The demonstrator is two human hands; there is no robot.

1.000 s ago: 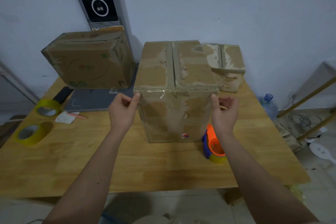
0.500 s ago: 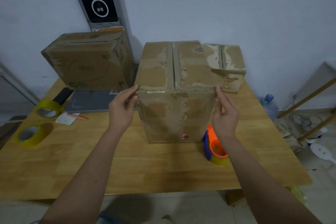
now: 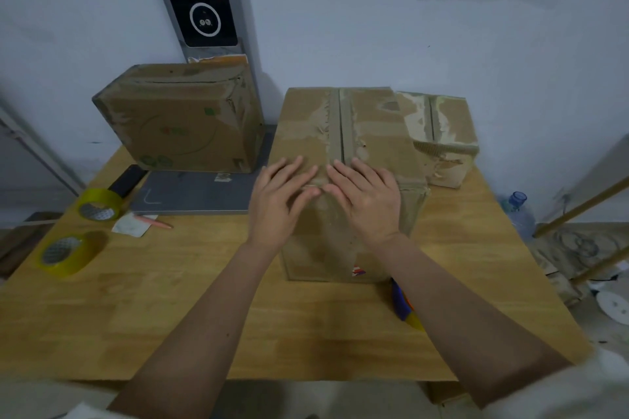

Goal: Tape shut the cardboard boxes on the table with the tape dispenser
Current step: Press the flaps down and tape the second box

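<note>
- Pressing flat now, both hands have come in from the near top corners of the middle box to its centre seam; left hand and right hand lie side by side over the near top edge, fingers straight and spread, gripping nothing
- This reads as smoothing tape down over the seam; the strip looks laid, so this box seems nearly sealed
- Tape dispenser sits on the table just beside the box's right near corner, mostly hidden under the right forearm; it is untouched
- Two other boxes, left box and right box, stand at the back of the table
</note>
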